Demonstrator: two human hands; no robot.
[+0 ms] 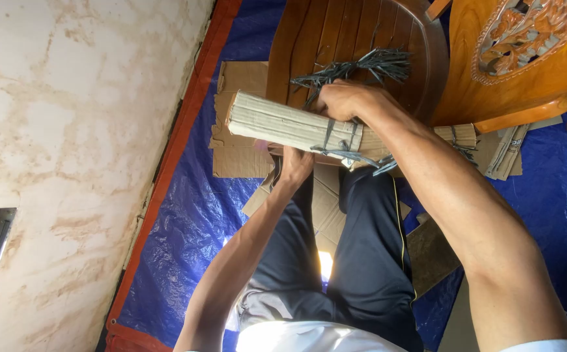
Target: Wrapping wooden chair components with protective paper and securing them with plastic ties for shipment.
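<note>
Now, bundling step, by the look. Cardboard stack (290,124) held above lap, against round wooden table (420,58). Left hand (294,164) props it underneath, fingers hidden, grip unclear. Right hand (345,101) clenched on dark strap (352,154). Next move likely needs firm tightening pull.

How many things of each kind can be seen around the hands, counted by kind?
Tied cardboard bundle: 1
Dark strap bunch: 1
Round wooden table: 1
Carved wooden chair: 1
Blue tarpaulin: 1
Total: 5
</note>
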